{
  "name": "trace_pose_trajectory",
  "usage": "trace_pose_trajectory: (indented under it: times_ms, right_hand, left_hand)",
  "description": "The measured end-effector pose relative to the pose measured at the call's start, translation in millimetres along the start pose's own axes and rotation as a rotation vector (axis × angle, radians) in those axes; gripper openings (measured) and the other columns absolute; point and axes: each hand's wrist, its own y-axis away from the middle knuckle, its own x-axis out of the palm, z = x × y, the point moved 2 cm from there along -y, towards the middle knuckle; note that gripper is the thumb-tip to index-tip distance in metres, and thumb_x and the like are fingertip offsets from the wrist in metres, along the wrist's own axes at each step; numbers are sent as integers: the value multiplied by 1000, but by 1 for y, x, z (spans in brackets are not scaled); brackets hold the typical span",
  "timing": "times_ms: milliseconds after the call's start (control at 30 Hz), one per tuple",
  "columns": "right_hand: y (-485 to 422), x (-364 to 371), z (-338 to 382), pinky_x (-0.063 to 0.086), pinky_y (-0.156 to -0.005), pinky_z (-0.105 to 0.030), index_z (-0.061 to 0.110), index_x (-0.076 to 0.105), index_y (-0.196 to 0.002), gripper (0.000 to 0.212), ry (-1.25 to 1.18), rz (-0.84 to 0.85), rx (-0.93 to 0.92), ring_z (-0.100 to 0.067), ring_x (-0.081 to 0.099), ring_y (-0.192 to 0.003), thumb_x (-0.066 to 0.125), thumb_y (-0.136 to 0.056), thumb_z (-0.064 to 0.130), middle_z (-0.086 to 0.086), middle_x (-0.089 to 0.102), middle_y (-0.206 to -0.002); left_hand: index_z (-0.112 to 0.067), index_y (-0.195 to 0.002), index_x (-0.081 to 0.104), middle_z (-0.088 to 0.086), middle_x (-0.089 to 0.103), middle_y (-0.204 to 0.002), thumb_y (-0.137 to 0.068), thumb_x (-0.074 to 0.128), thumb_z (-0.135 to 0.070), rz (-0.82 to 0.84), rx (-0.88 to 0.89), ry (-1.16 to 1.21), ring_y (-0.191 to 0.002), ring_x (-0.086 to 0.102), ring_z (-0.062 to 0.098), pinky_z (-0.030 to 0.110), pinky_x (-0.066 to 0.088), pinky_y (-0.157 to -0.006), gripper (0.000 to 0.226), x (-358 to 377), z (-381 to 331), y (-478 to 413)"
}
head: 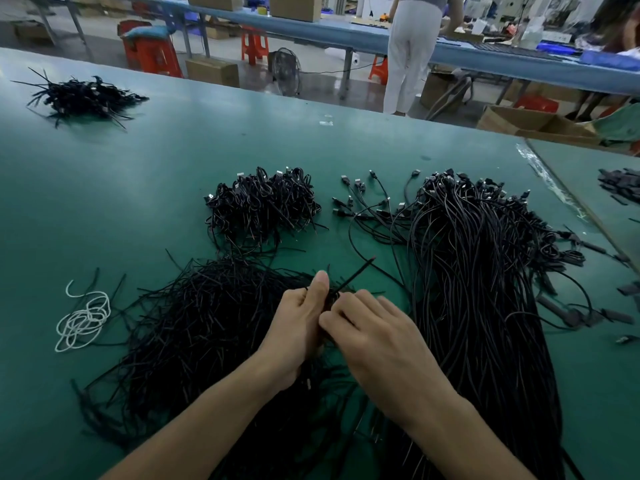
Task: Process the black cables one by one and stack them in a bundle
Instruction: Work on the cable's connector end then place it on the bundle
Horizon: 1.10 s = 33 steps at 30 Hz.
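Observation:
My left hand (300, 322) and my right hand (372, 329) meet over the near middle of the green table (145, 188). Both pinch one black cable (353, 276), whose free end sticks up and to the right between my thumbs. Under my hands lies a wide heap of thin black ties or cable pieces (207, 327). To the right runs a long mass of loose black cables (478, 278) with plugs at the far end. Behind my hands sits a pile of coiled, tied cables (263, 202).
A white cord (83, 320) lies coiled at the left. Another small black pile (83, 97) sits at the far left. Dark small parts (620, 187) lie at the right edge. Beyond the table stand a person (412, 50), red stools, boxes and a fan.

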Motion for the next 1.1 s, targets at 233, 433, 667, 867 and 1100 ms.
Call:
trace_pose_trajectory:
  times_ms: [233,433,667,867,1100]
  right_hand:
    - [-6,-14,-9,48,-80,-31,19,66,-89,4,-197,52,-61,-12,55,-88,66,-90,15,6,59,-97]
    - [-3,-6,-27,51,-79,-31,26,66,-82,10,-590,116,362,-5,58,-85,68,-91,22,13,58,-89]
    - [1,-3,-28,54,-75,-22,31,63,-102,24,-646,202,444,-1,60,-83,77,-83,25,15,60,-91]
    - [4,-6,-25,50,-83,-26,34,66,-93,3,-461,192,385,-1,55,-90,67,-90,35,17,55,-94]
    - [3,-6,-20,43,-87,-27,27,62,-98,7,-128,214,107,-13,45,-93,55,-97,29,10,54,-99]
  left_hand:
    - [-23,-45,54,-5,39,-45,-99,37,-16,227,-464,15,-37,23,7,15,14,-35,56,2,4,6]
    - [-22,-61,56,-6,46,-61,-82,58,-73,415,-512,192,-44,24,4,13,17,-33,55,-2,3,6]
    - [-19,-97,55,-12,46,-66,-65,85,-18,623,-414,-231,-54,43,0,16,31,-44,44,-4,0,15]
    - [-13,-93,58,-5,43,-68,-83,70,0,556,-347,-292,-53,41,4,18,28,-43,20,6,-2,14]
    - [-15,-85,54,-6,48,-64,-95,50,4,401,-380,-174,-49,42,5,19,30,-44,22,11,3,14]
